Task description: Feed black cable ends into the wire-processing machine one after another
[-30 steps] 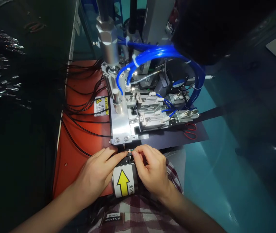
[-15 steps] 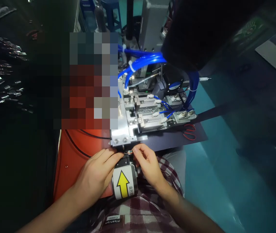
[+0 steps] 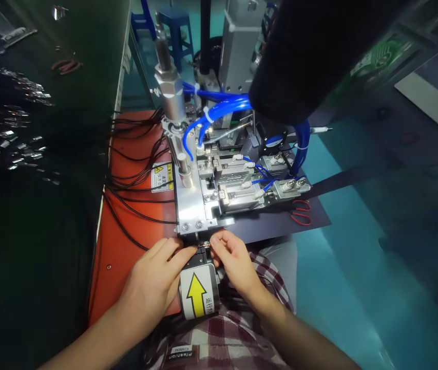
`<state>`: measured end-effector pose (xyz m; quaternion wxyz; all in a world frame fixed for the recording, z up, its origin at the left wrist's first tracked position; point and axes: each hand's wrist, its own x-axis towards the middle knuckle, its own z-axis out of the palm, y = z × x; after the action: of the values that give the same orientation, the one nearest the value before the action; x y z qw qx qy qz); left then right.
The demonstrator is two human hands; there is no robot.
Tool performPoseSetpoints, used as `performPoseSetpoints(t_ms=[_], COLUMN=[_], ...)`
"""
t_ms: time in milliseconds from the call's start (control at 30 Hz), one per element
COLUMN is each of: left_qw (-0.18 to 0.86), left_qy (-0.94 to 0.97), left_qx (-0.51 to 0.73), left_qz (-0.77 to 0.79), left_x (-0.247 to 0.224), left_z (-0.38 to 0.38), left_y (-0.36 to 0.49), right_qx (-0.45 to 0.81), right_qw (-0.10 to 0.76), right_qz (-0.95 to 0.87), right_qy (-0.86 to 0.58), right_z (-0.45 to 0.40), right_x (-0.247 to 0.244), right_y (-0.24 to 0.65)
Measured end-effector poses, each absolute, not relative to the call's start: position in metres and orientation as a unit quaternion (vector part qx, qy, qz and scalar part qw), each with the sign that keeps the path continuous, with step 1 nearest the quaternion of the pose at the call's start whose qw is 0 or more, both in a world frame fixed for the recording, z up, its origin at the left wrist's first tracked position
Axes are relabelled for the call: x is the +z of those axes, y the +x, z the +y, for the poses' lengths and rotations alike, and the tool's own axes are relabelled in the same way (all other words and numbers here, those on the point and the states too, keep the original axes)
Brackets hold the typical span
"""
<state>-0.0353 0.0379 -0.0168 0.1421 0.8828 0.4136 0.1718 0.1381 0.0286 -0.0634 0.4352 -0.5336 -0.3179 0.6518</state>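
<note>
Both hands meet at the front end of a metal machine (image 3: 191, 208) with pneumatic cylinders. A tiny part with thin coloured wires (image 3: 206, 244) lies between my fingertips, too small to name surely. My right hand (image 3: 233, 257) pinches its right end between thumb and forefinger. My left hand (image 3: 153, 275) is closed at the left end, thumb stretched towards the part; what its fingertips grip is hidden. Just beneath is a black guide block (image 3: 199, 258). Nearer my body sits a rounded cover bearing a yellow arrow (image 3: 195, 295).
Black cables (image 3: 126, 192) run over the orange-red base (image 3: 116, 288) at left. Blue air hoses (image 3: 226, 105) arch above the machine, beneath a thick black post (image 3: 291, 61). Red-handled scissors or pliers (image 3: 301, 213) lie on the dark plate. Shiny small parts (image 3: 18, 133) are scattered far left.
Both hands stay at the same spot, still pinched around the small part, with only slight finger shifts. The view has moved slightly. The blurred block over the machine's left side is gone.
</note>
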Motion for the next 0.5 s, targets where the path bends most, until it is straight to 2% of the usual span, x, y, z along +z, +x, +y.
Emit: performPoseSetpoints(t_ms=[233,500], left_qw=[0.151,0.081], left_qy=[0.869,0.886], left_qx=[0.120,0.057], left_qz=[0.455,0.454], left_x=[-0.0213,-0.0145], left_z=[0.0324,0.0304], left_y=[-0.0419,-0.0358], right_qx=[0.637,0.624], right_qw=[0.438,0.443], right_qz=[-0.323,-0.329], right_qy=[-0.546,-0.554], right_z=[0.0284,0.0291], right_x=[-0.0610,-0.0606], right_y=[0.1368,0.1363])
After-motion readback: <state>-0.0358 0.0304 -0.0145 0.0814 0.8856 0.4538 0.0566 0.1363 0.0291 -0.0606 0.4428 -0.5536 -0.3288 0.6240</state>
